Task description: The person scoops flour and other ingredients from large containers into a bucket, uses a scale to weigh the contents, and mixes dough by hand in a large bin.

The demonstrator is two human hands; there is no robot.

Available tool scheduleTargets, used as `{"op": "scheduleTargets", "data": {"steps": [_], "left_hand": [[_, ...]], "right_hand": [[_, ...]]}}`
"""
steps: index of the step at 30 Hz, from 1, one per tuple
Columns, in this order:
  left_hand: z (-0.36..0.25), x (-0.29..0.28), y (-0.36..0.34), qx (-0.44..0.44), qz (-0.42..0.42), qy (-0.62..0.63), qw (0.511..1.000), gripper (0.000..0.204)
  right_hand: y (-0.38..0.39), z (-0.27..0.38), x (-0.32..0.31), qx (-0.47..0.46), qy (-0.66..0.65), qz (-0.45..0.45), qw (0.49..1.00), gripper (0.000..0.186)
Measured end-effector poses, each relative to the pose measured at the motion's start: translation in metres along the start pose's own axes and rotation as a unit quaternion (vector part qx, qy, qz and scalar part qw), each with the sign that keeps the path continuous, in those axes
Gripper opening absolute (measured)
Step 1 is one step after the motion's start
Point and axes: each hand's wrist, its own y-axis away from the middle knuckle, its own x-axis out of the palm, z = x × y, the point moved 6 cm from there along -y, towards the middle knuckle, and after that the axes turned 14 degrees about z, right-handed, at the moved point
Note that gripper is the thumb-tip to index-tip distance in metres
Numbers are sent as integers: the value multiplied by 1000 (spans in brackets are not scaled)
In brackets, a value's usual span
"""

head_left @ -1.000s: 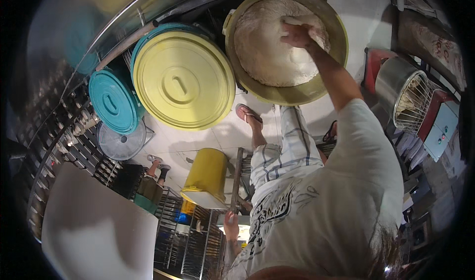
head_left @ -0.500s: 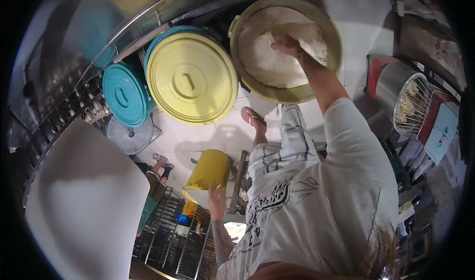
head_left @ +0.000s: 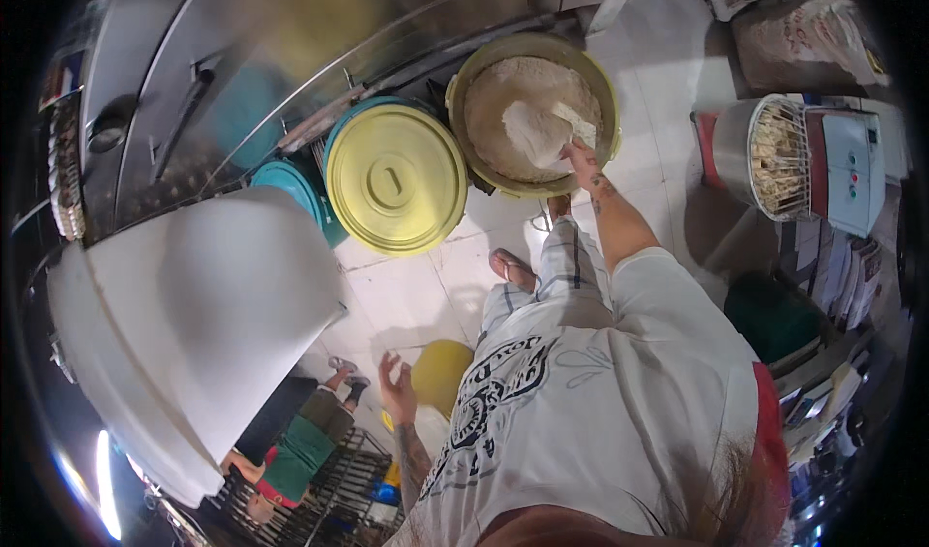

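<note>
My right hand [head_left: 583, 163] is over the near side of a round yellow tub [head_left: 608, 112] of pale flour [head_left: 498, 97]. Its fingers are closed around a pale, scoop-like thing [head_left: 577, 121], whose exact kind I cannot make out. Beside that, a whiter heap of flour [head_left: 532, 136] stands out against the rest. My left hand [head_left: 397, 390] is held up by my left side with its fingers apart and nothing in it. Behind it is a yellow bucket [head_left: 443, 375], partly hidden by my shirt.
Left of the tub stand a yellow-lidded bin [head_left: 392, 194] and a teal-lidded bin [head_left: 290, 187]. A large white curved panel [head_left: 194, 305] covers the left. At right a mixer [head_left: 852, 175] holds a steel bowl with dough under a guard. A person in green [head_left: 300, 455] is near racks.
My right hand has drawn back toward the tub's near side and now grips a pale scoop-like thing. The view has shifted, showing more of the person at lower left.
</note>
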Motion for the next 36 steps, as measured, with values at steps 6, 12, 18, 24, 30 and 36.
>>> {"op": "scheduleTargets", "data": {"steps": [6, 12, 18, 24, 30, 36], "left_hand": [[-74, -102, 12, 279, -305, -186, 891, 47], [-197, -192, 99, 505, -459, -145, 716, 50], [-291, -212, 166, 510, -484, -258, 662, 60], [-310, -206, 149, 442, -509, -293, 678, 63], [-306, -180, 125, 465, -475, -214, 716, 62], [-312, -156, 120, 512, -459, -132, 714, 58]], "right_hand": [[103, 89, 17, -166, 47, 54, 984, 26], [250, 179, 42, -280, 68, 42, 957, 11], [406, 292, 123, -315, 25, 36, 948, 12], [529, 413, 234, -398, 46, 181, 898, 20], [576, 484, 391, -363, 133, 346, 854, 20], [603, 469, 577, -540, 639, 135, 531, 39]]}}
